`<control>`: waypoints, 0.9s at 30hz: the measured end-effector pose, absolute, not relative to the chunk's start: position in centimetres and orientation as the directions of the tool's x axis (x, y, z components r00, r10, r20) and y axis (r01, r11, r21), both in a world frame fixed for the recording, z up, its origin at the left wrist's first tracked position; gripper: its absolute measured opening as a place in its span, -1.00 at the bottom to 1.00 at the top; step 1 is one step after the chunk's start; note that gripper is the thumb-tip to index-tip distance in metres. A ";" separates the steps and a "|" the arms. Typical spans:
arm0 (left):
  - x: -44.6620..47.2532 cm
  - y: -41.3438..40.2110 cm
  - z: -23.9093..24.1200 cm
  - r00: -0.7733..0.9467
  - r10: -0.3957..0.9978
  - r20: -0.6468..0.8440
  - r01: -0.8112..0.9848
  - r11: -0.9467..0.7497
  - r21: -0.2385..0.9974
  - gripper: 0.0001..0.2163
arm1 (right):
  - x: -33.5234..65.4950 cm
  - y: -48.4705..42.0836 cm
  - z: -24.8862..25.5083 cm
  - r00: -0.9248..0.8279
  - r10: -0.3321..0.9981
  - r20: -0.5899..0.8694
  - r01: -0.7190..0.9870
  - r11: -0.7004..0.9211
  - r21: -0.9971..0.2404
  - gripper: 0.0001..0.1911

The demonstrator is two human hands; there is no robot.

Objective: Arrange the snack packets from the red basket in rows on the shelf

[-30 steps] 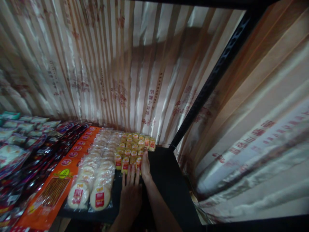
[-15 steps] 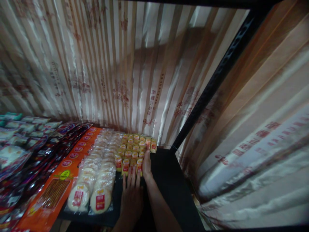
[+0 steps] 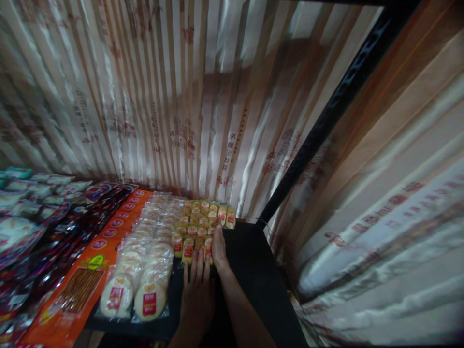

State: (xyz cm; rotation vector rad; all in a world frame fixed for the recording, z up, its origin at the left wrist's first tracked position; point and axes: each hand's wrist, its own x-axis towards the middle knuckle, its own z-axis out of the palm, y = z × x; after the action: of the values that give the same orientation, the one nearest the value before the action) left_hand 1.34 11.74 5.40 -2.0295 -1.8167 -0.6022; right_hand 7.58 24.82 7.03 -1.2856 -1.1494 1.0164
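Note:
Several small yellow snack packets (image 3: 193,231) with red labels stand in close rows on a black shelf (image 3: 250,270). My left hand (image 3: 197,292) lies with its fingers stretched forward, the fingertips against the front row of packets. Flat along the right side of the rows is my right hand (image 3: 219,249), its fingers extended and touching the packets. Neither hand grips anything. To the left of the yellow packets are two rows of clear-wrapped round white crackers (image 3: 150,297), overlapping one another.
Left of the crackers lie orange snack packets (image 3: 78,285) with brown sticks showing, then dark shiny packets (image 3: 58,261) and white-green packets (image 3: 21,229). A pleated printed curtain (image 3: 174,106) hangs behind and at the right. A black metal post (image 3: 319,130) rises at the shelf's back right corner.
The view has shifted very slightly. Both hands keep nearly the same place against the yellow packets, and the packets look unmoved.

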 end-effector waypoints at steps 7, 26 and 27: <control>1.3 11.8 5.5 0.069 0.864 0.499 0.994 -0.104 0.043 -0.56 | 7.4 24.7 6.6 0.191 0.980 0.048 0.122 0.025 -0.992 -0.19; 1.4 11.7 5.4 0.022 0.833 0.553 0.991 -0.092 0.099 -0.54 | 7.1 24.6 6.4 0.219 0.963 0.157 0.270 0.095 -0.958 -0.32; 1.4 11.6 5.2 0.009 0.829 0.560 0.990 -0.087 0.113 -0.56 | 7.1 24.6 6.4 0.221 0.962 0.158 0.277 0.093 -0.956 -0.32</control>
State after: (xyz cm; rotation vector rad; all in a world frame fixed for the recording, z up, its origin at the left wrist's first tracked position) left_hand 1.43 11.59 5.25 -1.9794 -1.8774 -0.7247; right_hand 7.13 24.60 6.40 -1.4065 -1.2692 0.7964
